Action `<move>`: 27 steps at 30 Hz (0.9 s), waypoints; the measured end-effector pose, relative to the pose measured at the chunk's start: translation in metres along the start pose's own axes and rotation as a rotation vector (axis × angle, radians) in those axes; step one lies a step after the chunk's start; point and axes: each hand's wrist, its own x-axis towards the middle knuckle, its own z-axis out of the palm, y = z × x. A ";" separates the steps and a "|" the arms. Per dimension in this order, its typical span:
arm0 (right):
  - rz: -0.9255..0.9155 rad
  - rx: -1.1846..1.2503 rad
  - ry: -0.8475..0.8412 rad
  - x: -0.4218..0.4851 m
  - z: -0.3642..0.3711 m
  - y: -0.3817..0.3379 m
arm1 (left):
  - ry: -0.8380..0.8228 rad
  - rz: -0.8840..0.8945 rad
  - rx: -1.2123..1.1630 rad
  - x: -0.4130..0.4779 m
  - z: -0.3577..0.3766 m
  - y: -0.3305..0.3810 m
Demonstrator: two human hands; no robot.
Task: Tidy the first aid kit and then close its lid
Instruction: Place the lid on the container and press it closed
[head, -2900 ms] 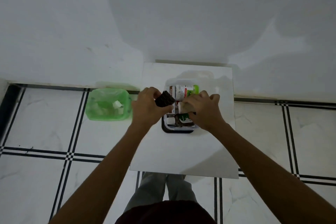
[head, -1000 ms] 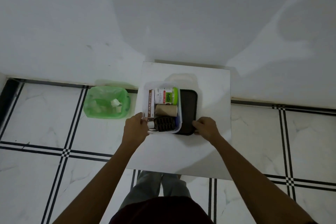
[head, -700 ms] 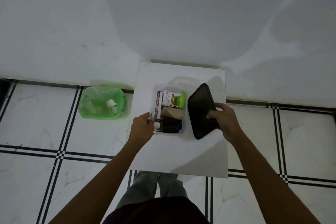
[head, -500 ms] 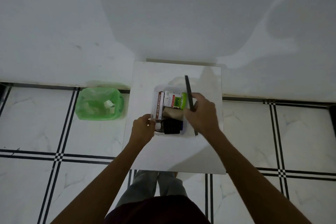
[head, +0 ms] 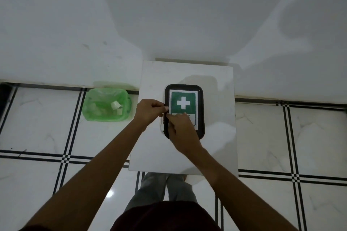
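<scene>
The first aid kit (head: 200, 112) stands on a small white table (head: 217, 142), covered by its black lid. The lid's top carries a green label with a white cross (head: 183, 102). The box's contents are hidden under it. My left hand (head: 150, 111) pinches the kit's left edge with curled fingers. My right hand (head: 181, 130) lies across the lid's near left part, its fingertips at the same left edge, touching my left hand's fingers.
A green bin (head: 97, 106) with a plastic liner and scraps of paper stands on the tiled floor left of the table. The table's far edge is against a white wall. My legs (head: 163, 189) are at its near edge.
My right hand lifted the black lid from the right of the box, turned it over and laid it on the box. My left hand stayed at the box's left side.
</scene>
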 end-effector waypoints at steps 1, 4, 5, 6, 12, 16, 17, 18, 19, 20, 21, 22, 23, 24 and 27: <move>0.056 0.034 0.011 0.003 -0.008 0.005 | 0.001 0.001 -0.006 0.001 0.001 0.001; 0.341 -0.031 0.217 0.003 -0.031 0.027 | 0.008 -0.012 -0.042 0.005 0.003 0.001; 0.474 -0.012 0.229 0.002 -0.038 0.035 | 0.020 -0.014 -0.057 0.005 0.002 0.002; 0.586 0.028 0.188 0.002 -0.043 0.042 | 0.033 -0.009 -0.069 0.006 0.001 0.001; 0.592 0.133 0.089 0.005 -0.042 0.049 | 0.071 0.013 -0.137 0.011 -0.005 -0.005; 0.594 0.099 0.077 0.008 -0.042 0.046 | 0.082 -0.029 -0.208 0.003 0.000 -0.014; 0.596 0.095 0.033 0.007 -0.043 0.047 | 0.089 -0.042 -0.214 -0.001 0.001 -0.018; 0.606 0.098 -0.026 0.006 -0.044 0.049 | 0.088 -0.051 -0.216 -0.006 0.002 -0.021; 0.619 0.118 -0.078 0.003 -0.045 0.051 | 0.082 -0.057 -0.214 -0.011 0.002 -0.026; 0.639 0.148 -0.111 0.000 -0.045 0.053 | 0.073 -0.057 -0.206 -0.016 0.002 -0.030; 0.653 0.169 -0.111 -0.004 -0.045 0.056 | 0.066 -0.054 -0.195 -0.021 0.002 -0.034; 0.661 0.174 -0.089 -0.007 -0.044 0.056 | 0.064 -0.049 -0.184 -0.026 0.001 -0.038; 0.660 0.170 -0.055 -0.010 -0.043 0.055 | 0.066 -0.041 -0.178 -0.030 0.001 -0.041; 0.657 0.169 -0.023 -0.012 -0.043 0.054 | 0.076 -0.029 -0.170 -0.032 0.001 -0.041; 0.652 0.181 0.054 -0.010 -0.040 0.048 | 0.142 0.025 -0.118 -0.029 0.001 -0.036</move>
